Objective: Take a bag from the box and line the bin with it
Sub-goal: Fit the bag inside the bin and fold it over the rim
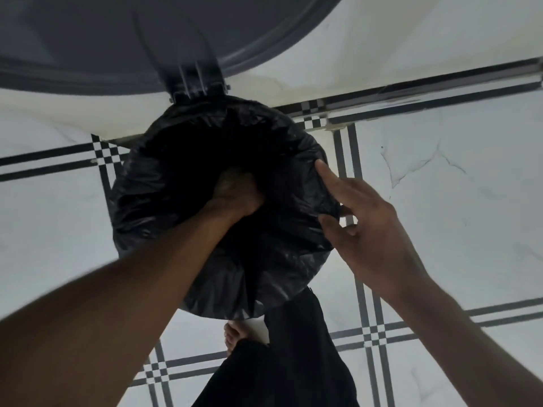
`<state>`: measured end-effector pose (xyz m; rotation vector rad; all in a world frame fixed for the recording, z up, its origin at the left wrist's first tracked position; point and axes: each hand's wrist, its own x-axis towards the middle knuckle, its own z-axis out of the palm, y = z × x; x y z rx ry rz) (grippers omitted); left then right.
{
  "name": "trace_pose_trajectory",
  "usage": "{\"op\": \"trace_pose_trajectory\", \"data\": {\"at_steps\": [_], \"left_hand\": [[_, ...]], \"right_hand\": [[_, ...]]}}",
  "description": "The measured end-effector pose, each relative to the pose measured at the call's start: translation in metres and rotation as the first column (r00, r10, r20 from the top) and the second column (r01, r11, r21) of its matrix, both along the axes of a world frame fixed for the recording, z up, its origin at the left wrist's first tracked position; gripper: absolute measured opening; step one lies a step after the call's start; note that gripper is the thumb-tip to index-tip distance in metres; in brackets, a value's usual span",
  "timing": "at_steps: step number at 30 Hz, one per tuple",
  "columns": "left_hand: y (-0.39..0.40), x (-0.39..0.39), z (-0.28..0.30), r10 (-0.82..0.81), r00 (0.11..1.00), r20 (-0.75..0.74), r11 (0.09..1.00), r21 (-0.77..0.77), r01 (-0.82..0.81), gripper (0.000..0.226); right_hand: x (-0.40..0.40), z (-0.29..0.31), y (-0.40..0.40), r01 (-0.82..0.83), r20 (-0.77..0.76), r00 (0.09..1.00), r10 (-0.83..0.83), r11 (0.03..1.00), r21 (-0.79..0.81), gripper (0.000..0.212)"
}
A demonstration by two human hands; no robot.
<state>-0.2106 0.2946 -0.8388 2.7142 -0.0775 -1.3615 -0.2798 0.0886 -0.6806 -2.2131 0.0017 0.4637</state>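
Observation:
A black plastic bag (282, 259) is draped over the round bin's mouth and hangs down its outside, hiding the bin's wall. The bin's grey lid (117, 39) stands raised at the top of the view on its hinge (197, 80). My left hand (235, 192) reaches down inside the bag's dark opening, fingers curled against the plastic; whether it grips the plastic I cannot tell. My right hand (364, 218) rests on the bag at the right rim, fingers spread, thumb and forefinger pressing the plastic. No box is in view.
White marble-look floor tiles (440, 186) with black striped borders surround the bin. A bare foot (235, 336) and a dark trouser leg (293, 362) stand just below the bin. A white wall base (382, 54) runs behind the bin.

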Motion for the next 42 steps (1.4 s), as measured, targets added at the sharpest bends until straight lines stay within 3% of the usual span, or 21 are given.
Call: {"op": "trace_pose_trajectory", "data": {"at_steps": [4,7,11,13,16,18,21,23,26,30,34,38,42], "left_hand": [[-0.015,-0.021,0.062,-0.264,0.961,-0.075,0.964,-0.016,0.264,0.05],[-0.001,-0.033,0.041,-0.146,0.945,-0.293,0.989,-0.047,0.139,0.067],[0.017,-0.027,0.012,-0.057,0.93,-0.362,0.998,-0.036,0.047,0.119],[0.017,-0.027,0.012,0.031,0.936,-0.35,0.999,-0.019,-0.04,0.109],[0.013,-0.024,0.037,0.08,0.947,-0.311,0.996,-0.006,-0.086,0.076],[0.002,-0.026,0.065,0.143,0.955,-0.258,0.983,-0.078,-0.168,0.06],[-0.013,-0.045,0.101,0.183,0.912,-0.367,0.954,-0.159,-0.256,0.063],[-0.015,-0.06,0.108,0.105,0.901,-0.422,0.966,-0.17,-0.192,0.068],[-0.008,-0.058,0.09,0.012,0.898,-0.439,0.997,-0.064,-0.044,0.072],[-0.017,-0.04,0.101,-0.032,0.98,-0.198,0.999,0.007,0.034,0.048],[-0.017,-0.048,0.136,0.168,0.979,0.114,0.976,-0.159,-0.149,0.033],[-0.001,-0.082,0.181,0.535,0.76,0.369,0.811,-0.478,-0.338,0.023],[0.009,-0.123,0.225,0.726,0.484,0.489,0.684,-0.591,-0.427,0.02]], "right_hand": [[-0.001,0.009,0.001,-0.006,-0.018,1.0,0.006,1.0,-0.031,0.077],[-0.002,0.009,0.001,-0.017,-0.001,1.0,0.017,0.999,-0.047,0.077],[-0.002,-0.002,0.001,-0.019,0.047,0.999,0.021,0.999,-0.044,0.079],[-0.002,-0.004,0.001,-0.015,0.052,0.999,0.017,0.999,-0.034,0.08],[-0.001,0.0,0.003,-0.021,0.037,0.999,0.023,0.999,-0.042,0.079],[0.001,0.004,0.005,-0.017,0.008,1.0,0.018,0.999,-0.036,0.08],[0.002,0.009,0.007,-0.021,-0.005,1.0,0.021,0.999,-0.05,0.081],[0.002,0.011,0.006,-0.013,-0.004,1.0,0.013,0.998,-0.055,0.081],[0.001,0.008,0.007,-0.004,-0.009,1.0,0.004,0.999,-0.053,0.082],[0.002,0.003,0.01,-0.053,0.022,0.998,0.056,0.99,-0.128,0.081],[0.004,0.008,0.011,-0.081,-0.022,0.997,0.078,0.974,-0.211,0.081],[0.001,0.023,0.012,0.001,-0.044,0.999,-0.008,0.987,-0.159,0.066],[-0.01,0.045,0.019,0.199,0.019,0.98,-0.198,0.972,-0.126,0.049]]}}
